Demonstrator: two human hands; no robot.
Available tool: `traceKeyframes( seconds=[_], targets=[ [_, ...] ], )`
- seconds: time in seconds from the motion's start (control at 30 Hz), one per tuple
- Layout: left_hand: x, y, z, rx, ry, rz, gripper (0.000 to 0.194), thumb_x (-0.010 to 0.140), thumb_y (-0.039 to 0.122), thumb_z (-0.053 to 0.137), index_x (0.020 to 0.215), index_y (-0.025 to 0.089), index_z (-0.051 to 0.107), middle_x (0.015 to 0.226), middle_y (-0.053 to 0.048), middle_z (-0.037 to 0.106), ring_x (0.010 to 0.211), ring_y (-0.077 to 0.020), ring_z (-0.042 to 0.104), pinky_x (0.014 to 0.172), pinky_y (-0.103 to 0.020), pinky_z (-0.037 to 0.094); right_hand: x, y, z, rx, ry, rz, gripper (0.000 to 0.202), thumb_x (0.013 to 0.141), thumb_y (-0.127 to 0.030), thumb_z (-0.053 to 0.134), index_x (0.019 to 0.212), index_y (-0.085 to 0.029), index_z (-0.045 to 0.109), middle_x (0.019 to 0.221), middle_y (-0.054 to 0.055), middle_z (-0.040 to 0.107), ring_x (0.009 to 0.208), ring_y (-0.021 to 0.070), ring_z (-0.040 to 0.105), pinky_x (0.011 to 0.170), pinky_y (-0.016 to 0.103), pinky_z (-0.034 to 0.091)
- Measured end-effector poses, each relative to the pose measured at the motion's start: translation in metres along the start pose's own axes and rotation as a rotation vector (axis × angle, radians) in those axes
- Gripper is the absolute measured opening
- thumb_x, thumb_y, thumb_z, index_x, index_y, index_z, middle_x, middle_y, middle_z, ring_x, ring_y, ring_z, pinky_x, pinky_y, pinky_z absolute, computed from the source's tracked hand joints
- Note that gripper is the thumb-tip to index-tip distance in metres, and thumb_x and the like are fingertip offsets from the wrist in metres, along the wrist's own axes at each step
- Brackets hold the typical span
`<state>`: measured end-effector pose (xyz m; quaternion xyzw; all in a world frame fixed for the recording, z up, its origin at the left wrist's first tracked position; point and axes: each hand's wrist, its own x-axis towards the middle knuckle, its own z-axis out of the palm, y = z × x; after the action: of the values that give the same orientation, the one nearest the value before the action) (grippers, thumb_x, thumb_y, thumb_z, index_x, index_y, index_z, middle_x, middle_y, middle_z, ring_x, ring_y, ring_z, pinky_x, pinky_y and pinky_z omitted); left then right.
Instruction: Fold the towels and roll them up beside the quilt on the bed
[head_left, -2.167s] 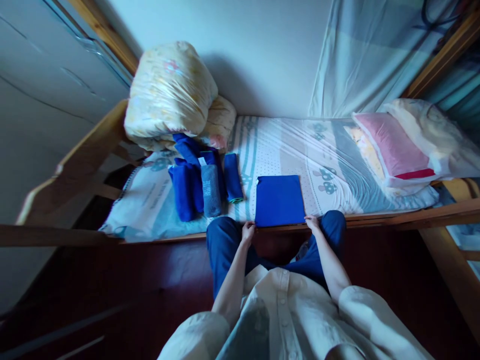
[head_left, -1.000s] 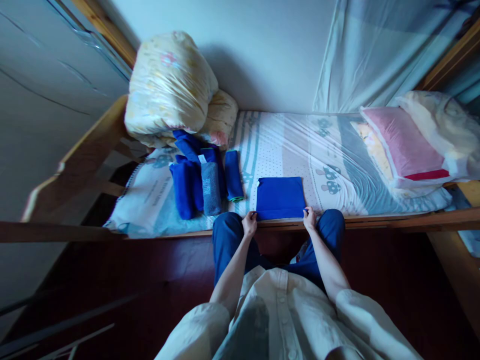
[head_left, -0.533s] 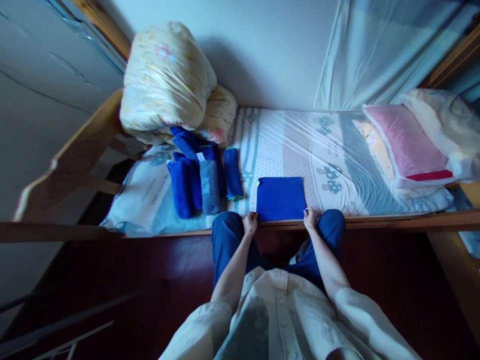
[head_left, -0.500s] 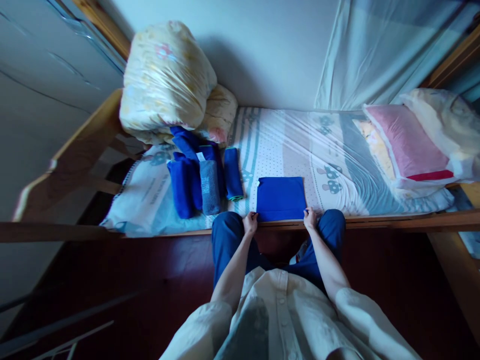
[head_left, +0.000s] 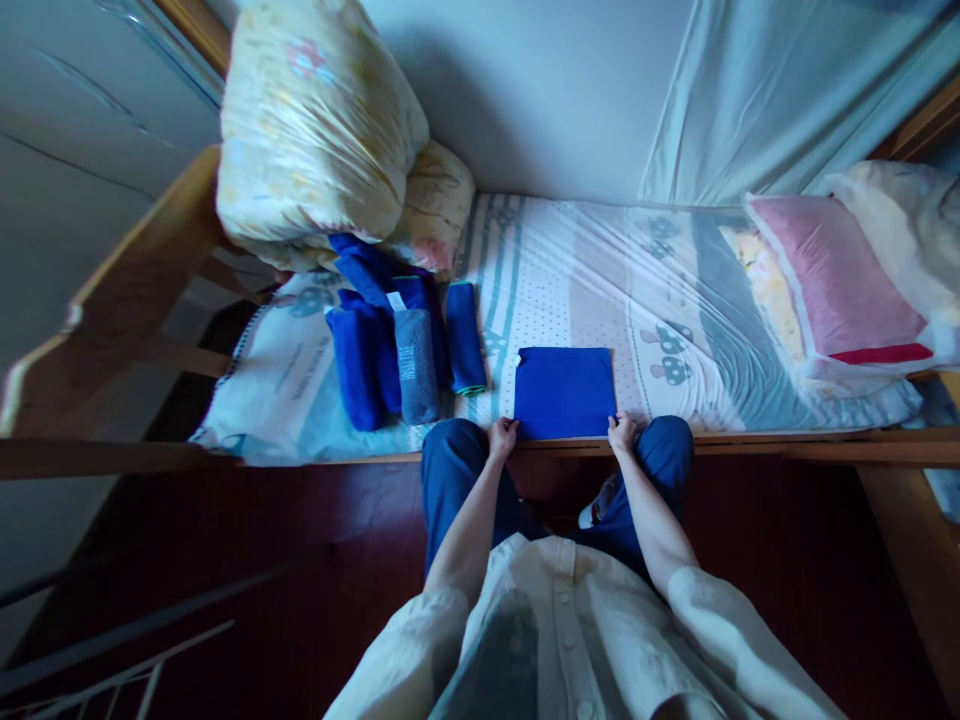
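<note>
Your left hand [head_left: 501, 437] and right hand [head_left: 621, 432] pinch the flat folded blue cloth's [head_left: 565, 391] near corners. Left of it, rolled blue towels [head_left: 397, 350] lie finished; this one is folded, not yet rolled.

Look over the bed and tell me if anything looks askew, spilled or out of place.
Nothing stands out. The blue cloth lies flat and square at the mattress edge, the left hand and right hand at its near corners. The rolled towels lie side by side below the bundled quilt; the pink pillow rests at the other end.

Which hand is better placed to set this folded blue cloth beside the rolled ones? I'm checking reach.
Probably the left hand: it grips the blue cloth's left corner, nearer the rolled towels. The right hand is farther.
</note>
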<state>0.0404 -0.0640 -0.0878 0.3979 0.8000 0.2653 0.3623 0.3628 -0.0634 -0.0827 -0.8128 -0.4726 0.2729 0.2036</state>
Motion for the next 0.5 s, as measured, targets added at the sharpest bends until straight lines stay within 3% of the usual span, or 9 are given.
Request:
traceKeyframes(
  seconds=[0.33, 0.5],
  targets=[
    [0.001, -0.003, -0.001, 0.030, 0.007, 0.017, 0.017, 0.080, 0.031, 0.069, 0.070, 0.021, 0.059, 0.063, -0.002, 0.064, 0.068, -0.0206, 0.065, 0.069, -0.029, 0.051, -0.001, 0.002, -0.004, -0.030, 0.035, 0.006, 0.017, 0.088, -0.032, 0.066, 0.093, -0.017, 0.073, 0.086, 0.013, 0.077, 0.085, 0.0261, 0.070, 0.080, 0.031, 0.050],
    [-0.007, 0.000, -0.011, 0.032, 0.006, 0.134, 0.011, 0.082, 0.030, 0.067, 0.086, 0.020, 0.065, 0.070, -0.003, 0.066, 0.072, -0.0212, 0.066, 0.077, -0.032, 0.055, -0.005, -0.003, -0.020, 0.006, 0.075, -0.109, 0.017, 0.091, -0.028, 0.061, 0.097, -0.017, 0.072, 0.094, 0.012, 0.077, 0.090, 0.0236, 0.068, 0.087, 0.031, 0.051]
  ],
)
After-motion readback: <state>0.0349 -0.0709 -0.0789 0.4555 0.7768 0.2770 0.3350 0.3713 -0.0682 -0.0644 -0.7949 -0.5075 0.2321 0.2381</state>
